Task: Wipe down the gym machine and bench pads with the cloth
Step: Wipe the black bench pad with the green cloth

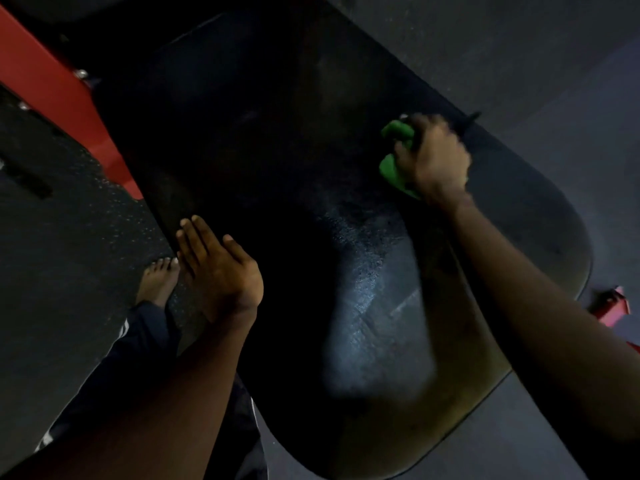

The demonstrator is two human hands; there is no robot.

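A large black bench pad (294, 161) fills the middle of the view, with a sheen on its near part. My right hand (437, 159) grips a bunched green cloth (394, 168) and presses it on the pad near its right edge; the hand is blurred by motion. My left hand (214, 265) rests flat on the pad's left edge, fingers straight and together.
A red machine frame (65, 88) runs along the upper left, beside dark speckled rubber floor (69, 220). My bare foot (157, 282) stands on that floor by the pad's left edge. Another red frame piece (613, 303) shows at the right.
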